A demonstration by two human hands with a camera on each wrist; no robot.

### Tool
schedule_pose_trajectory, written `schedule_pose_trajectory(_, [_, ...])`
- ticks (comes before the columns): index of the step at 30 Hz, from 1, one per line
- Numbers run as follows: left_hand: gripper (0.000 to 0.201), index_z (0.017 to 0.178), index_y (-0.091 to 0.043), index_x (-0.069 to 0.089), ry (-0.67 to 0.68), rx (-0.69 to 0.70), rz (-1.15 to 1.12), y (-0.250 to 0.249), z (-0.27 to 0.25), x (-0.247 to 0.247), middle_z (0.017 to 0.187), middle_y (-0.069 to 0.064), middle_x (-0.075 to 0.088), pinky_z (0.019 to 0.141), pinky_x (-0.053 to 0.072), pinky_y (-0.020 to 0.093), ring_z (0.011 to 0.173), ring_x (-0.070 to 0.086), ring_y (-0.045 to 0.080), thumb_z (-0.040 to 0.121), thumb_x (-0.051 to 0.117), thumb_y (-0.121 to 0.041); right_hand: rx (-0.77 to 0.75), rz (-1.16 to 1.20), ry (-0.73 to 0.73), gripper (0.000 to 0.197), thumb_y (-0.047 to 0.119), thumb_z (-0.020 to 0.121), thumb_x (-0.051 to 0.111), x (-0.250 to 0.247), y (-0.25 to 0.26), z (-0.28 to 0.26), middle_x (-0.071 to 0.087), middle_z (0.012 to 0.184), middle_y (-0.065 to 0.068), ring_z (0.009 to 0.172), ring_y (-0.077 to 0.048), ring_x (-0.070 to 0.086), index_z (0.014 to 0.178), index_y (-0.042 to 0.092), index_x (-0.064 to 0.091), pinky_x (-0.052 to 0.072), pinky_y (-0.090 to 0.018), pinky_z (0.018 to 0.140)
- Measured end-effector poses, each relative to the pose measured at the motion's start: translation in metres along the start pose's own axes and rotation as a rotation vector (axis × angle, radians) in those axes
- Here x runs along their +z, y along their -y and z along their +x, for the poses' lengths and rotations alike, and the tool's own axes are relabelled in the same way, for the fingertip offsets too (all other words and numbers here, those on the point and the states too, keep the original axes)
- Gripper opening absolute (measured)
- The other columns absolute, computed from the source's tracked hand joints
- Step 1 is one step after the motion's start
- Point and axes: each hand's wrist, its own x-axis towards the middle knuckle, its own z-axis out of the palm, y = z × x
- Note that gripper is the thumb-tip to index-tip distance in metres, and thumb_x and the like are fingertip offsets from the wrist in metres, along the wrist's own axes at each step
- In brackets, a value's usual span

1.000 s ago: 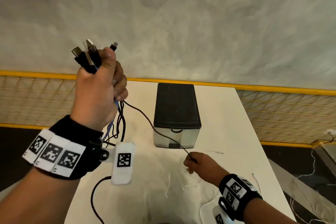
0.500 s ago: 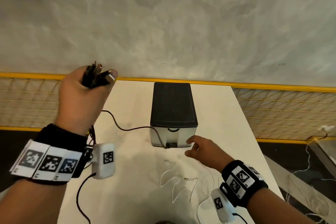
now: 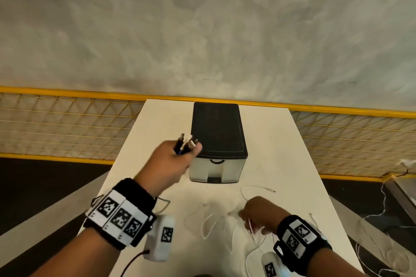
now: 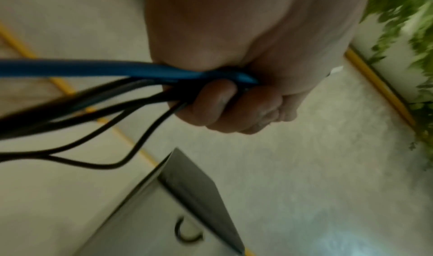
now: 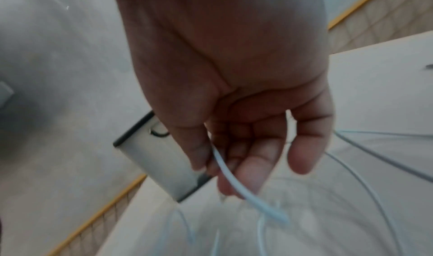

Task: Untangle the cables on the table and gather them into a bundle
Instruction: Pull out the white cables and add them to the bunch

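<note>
Our left hand (image 3: 167, 165) has dropped toward the tabletop's (image 3: 279, 141) middle, fist tight round the dark cables (image 4: 98, 96); our right hand (image 3: 258, 213) now pinches the white cable (image 5: 246, 191) near the front edge, whose loose loops could snag or re-tangle when lifted

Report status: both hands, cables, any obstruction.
Left hand grips dark cable bundle. Right hand pinches white cable; loops loose on table. Drawer box close ahead.

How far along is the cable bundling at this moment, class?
Done: the left hand grips the black and blue cables as one bunch, plugs sticking out.
In hand: the right hand pinches a thin white cable.
Left: white loops lie spread on the table, not yet gathered.
</note>
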Motion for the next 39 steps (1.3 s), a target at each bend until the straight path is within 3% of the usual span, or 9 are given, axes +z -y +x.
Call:
schedule_pose_trajectory(5, [0.041,0.071,-0.006,0.065,0.195,-0.205,-0.232,0.023,0.009,0.031,0.063,0.009,0.060,0.041,0.023,0.020,0.036,0.030,0.010,0.099,0.056,-0.034,-0.368,0.659,-0.218,0.025,0.025,0.099,0.052,-0.017,0.031,-0.029,0.071,0.073,-0.011,0.063,-0.022,0.066,0.089,0.006,0.063,0.047,-0.032,0.066])
schedule_pose_trajectory(7, [0.032,0.084,-0.006,0.070,0.233,-0.248,-0.294,0.024,0.013,0.041,0.061,0.002,0.051,0.041,0.020,0.020,0.039,0.027,0.008,0.099,0.058,-0.032,-0.503,0.656,-0.277,0.024,0.020,0.099,0.052,-0.017,0.049,-0.043,0.071,0.071,-0.012,0.064,-0.026,0.067,0.091,0.001,0.064,0.050,-0.036,0.070])
schedule_pose_trajectory(9, [0.027,0.091,-0.006,0.069,0.260,-0.271,-0.388,0.019,0.015,0.048,0.057,-0.004,0.037,0.041,0.018,0.020,0.040,0.025,0.007,0.098,0.060,-0.030,-0.619,0.537,-0.324,0.017,0.018,0.097,0.056,-0.011,0.064,-0.054,0.073,0.073,-0.012,0.062,-0.022,0.069,0.089,0.007,0.065,0.052,-0.025,0.064])
schedule_pose_trajectory(12, [0.024,0.078,-0.014,0.060,0.325,-0.263,-0.500,0.008,0.012,0.055,0.047,-0.007,0.039,0.042,0.017,0.019,0.034,0.032,0.005,0.095,0.064,-0.031,-0.723,0.448,-0.365,0.016,0.010,0.094,0.061,0.002,0.075,-0.060,0.070,0.070,-0.009,0.055,-0.014,0.065,0.082,0.020,0.062,0.047,-0.016,0.053])
schedule_pose_trajectory(17, [0.020,0.097,-0.009,0.068,0.313,-0.208,-0.546,0.005,0.012,0.054,0.054,-0.005,0.044,0.043,0.022,0.022,0.044,0.032,0.008,0.091,0.070,-0.028,-0.724,0.359,-0.369,0.014,0.015,0.095,0.059,0.001,0.073,-0.059,0.066,0.063,-0.004,0.050,-0.015,0.061,0.081,0.020,0.060,0.051,-0.027,0.054])
schedule_pose_trajectory(22, [0.015,0.084,-0.013,0.064,0.313,-0.105,-0.451,0.004,0.013,0.055,0.053,-0.006,0.044,0.042,0.028,0.021,0.046,0.038,0.008,0.093,0.067,-0.025,-0.734,0.179,-0.316,0.020,0.022,0.096,0.057,0.003,0.077,-0.062,0.067,0.064,-0.002,0.050,-0.012,0.061,0.076,0.020,0.061,0.050,-0.028,0.058])
schedule_pose_trajectory(25, [0.025,0.071,-0.018,0.056,0.367,-0.048,-0.353,0.006,0.012,0.055,0.055,-0.004,0.046,0.042,0.031,0.021,0.047,0.041,0.008,0.091,0.070,-0.026,-0.764,0.077,-0.317,0.025,0.025,0.098,0.053,0.002,0.080,-0.065,0.064,0.062,0.002,0.048,-0.007,0.057,0.077,0.035,0.063,0.049,-0.021,0.056])
schedule_pose_trajectory(33, [0.027,0.074,-0.020,0.053,0.036,-0.090,-0.677,-0.007,0.021,0.030,0.057,-0.002,0.047,0.050,0.037,0.028,0.054,0.048,0.017,0.096,0.061,-0.032,-0.631,-0.147,-0.223,0.007,0.018,0.085,0.062,-0.001,0.068,-0.048,0.076,0.079,-0.001,0.069,-0.012,0.072,0.082,0.017,0.069,0.058,-0.031,0.072])
schedule_pose_trajectory(39, [0.032,0.070,-0.025,0.047,-0.077,0.080,-0.907,-0.025,0.022,-0.044,0.049,-0.007,0.035,0.052,0.049,0.029,0.039,0.037,0.009,0.101,0.050,-0.034,-0.541,0.040,-0.172,0.010,0.023,0.083,0.059,-0.003,0.036,-0.023,0.069,0.064,-0.003,0.060,-0.013,0.063,0.077,0.016,0.064,0.055,-0.037,0.067])
